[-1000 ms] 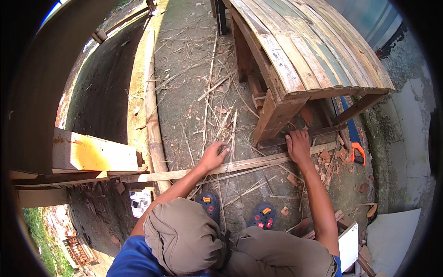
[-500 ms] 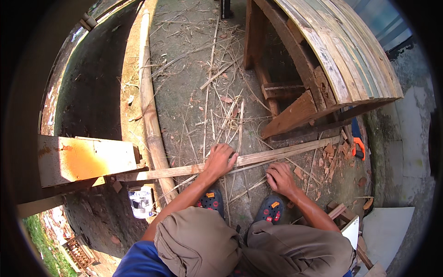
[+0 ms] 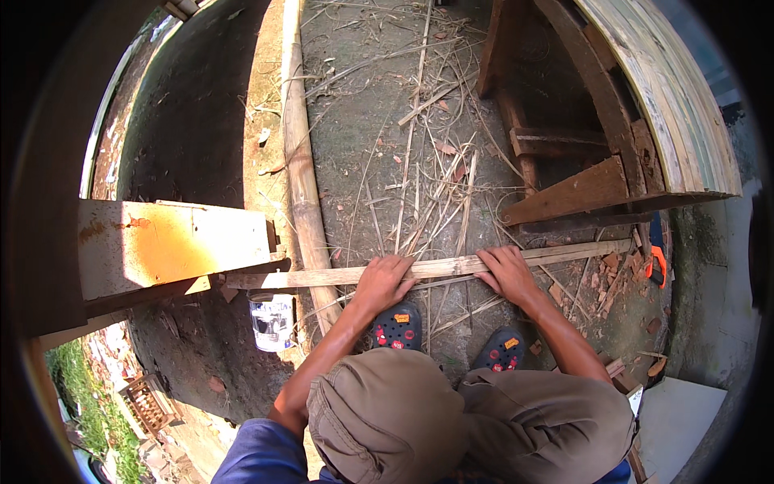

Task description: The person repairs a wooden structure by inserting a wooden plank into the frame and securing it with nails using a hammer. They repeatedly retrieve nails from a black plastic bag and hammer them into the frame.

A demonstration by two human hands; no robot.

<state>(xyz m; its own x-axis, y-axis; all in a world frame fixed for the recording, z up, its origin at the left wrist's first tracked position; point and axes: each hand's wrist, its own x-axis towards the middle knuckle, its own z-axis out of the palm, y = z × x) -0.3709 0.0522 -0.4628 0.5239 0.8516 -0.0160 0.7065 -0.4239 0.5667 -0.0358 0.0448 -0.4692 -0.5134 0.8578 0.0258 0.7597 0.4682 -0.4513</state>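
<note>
Pale split bamboo, a long flat strip (image 3: 427, 268) lying across the dirt from about nine o'clock to three o'clock, just ahead of the person's feet. Both hands rest on it.

Left hand (image 3: 385, 278): palm down, fingers curled over the near edge of the strip, closed around it in a loose clasp rather than a tight fist. Right hand (image 3: 508, 270): flatter, fingers spread and pressing down on the strip, thumb side toward the left hand; whether the fingers wrap under I cannot tell.

Risks, as I judge them. The split edges look raw, so bare palms sliding along could pick up splinters or a cut. The strip's nine o'clock end reaches toward the yellowed wooden block (image 3: 173, 242) and crosses the thick round bamboo pole (image 3: 302, 177); lifted or swung, it may catch there and twist out of the looser right hand. The strip is thin and long, so pressed hard mid-span it could crack.

Outward: black perforated clogs with coloured studs (image 3: 395, 325) just behind the strip at six o'clock. Loose dry bamboo slivers (image 3: 435, 202) litter the ground at twelve o'clock, a tripping and slipping hazard. A white printed can (image 3: 271, 321) stands at seven o'clock. A slatted bamboo bench on a wooden frame (image 3: 645, 105) fills two o'clock, with an orange-handled tool (image 3: 657, 262) at three o'clock.
</note>
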